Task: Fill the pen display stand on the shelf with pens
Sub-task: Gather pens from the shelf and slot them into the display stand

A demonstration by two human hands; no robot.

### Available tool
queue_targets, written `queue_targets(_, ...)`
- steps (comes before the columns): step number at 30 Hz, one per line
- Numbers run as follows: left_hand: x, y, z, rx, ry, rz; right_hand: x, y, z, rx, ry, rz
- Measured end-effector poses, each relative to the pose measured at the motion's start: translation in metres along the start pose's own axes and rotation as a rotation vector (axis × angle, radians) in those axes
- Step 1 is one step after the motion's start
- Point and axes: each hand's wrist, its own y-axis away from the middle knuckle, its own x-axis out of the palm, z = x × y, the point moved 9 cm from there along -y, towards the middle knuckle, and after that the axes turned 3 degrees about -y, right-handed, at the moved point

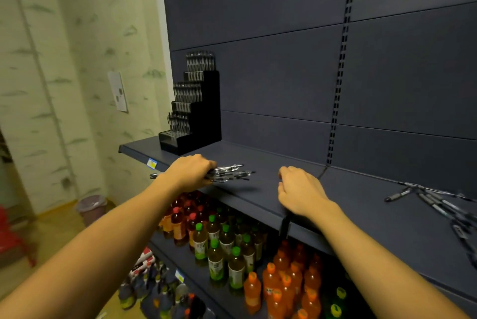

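Pens (227, 172) bunched under left hand's (189, 171) curled fingers; right hand (300, 193) rests loosely curled.

Shop — stocked shelf (258, 189); bottled drinks (227, 249)

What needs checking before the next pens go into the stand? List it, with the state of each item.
1. Pens in the left hand: ok, its fingers curl round a bundle of pens just above the shelf.
2. Free slots in the pen display stand: ok, the lowest front step shows open holes; the upper tiers hold pens.
3. Right hand free to pick single pens: ok, it rests on the shelf and holds nothing visible.
4. Path from bundle to stand: ok, bare shelf lies between them.
5. Further supply: ok, loose pens lie on the shelf at the right.
6. Pen tips facing down: cannot tell.
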Motion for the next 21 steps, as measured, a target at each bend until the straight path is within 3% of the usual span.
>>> queue_targets(9, 0.031, -0.015, 0.046, 0.013, 0.035, -0.029, 0.036, -0.062, 0.037, -0.039, 0.002, 0.006)
queue_targets(21, 0.079, -0.095, 0.132, 0.079, -0.017, -0.016, 0.077, -0.194, 0.046, -0.015, 0.008, 0.002)
